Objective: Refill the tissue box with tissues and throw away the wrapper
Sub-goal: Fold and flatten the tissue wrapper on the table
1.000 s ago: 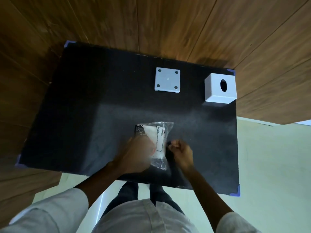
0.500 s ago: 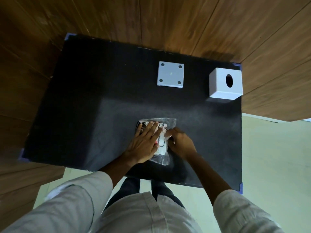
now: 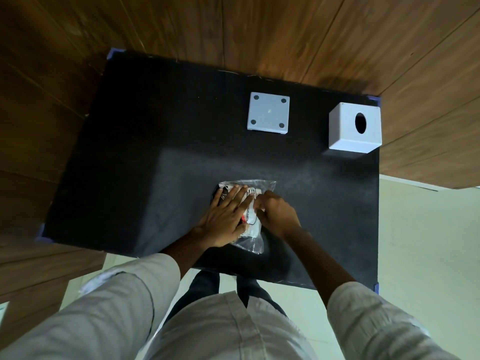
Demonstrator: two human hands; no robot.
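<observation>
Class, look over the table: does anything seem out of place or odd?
Yes: the tissue box is apart from its base plate, which lies feet-up beside it. Otherwise nothing looks spilled or damaged.
</observation>
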